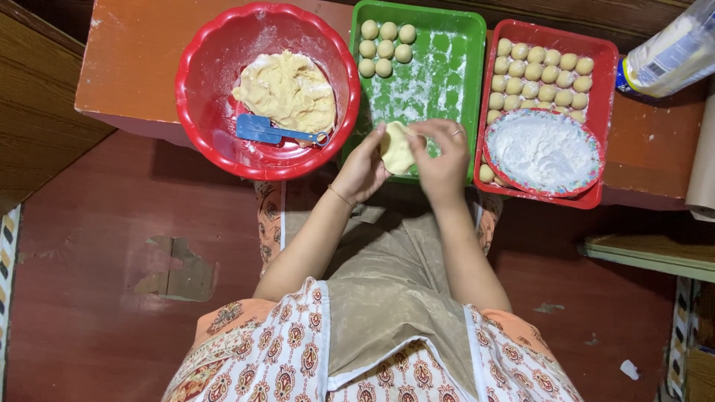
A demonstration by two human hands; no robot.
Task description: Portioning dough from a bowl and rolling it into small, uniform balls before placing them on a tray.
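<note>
From the head camera, looking straight down: both hands meet over the near edge of the green rectangular plastic tray (447, 97). The left hand (363, 170) cups a pale yellow flattened piece of dough (397, 149) from the side, and the right hand (445, 160), a ring on one finger, closes over it from the other side, so both sets of fingers are pinched onto that one piece, held just above the tray's front rim.

To shape it well, I'd judge the fingers should press evenly round the edge while the palm supports the middle, keeping the piece over the floured tray so any crumbs land there.

Now the containers. The green tray has a dusting of white flour and eight small round dough balls (386, 48) clustered in its far left corner. To the left, touching it, sits a round red plastic bowl (205, 97) with a lump of soft yellow dough (287, 91) and a blue plastic scraper (262, 130) lying against it. To the right, a red rectangular plastic tray (607, 67) is packed with rows of more small dough balls (540, 74), and a patterned round plate of white flour (542, 151) rests on top of its near half.
</note>
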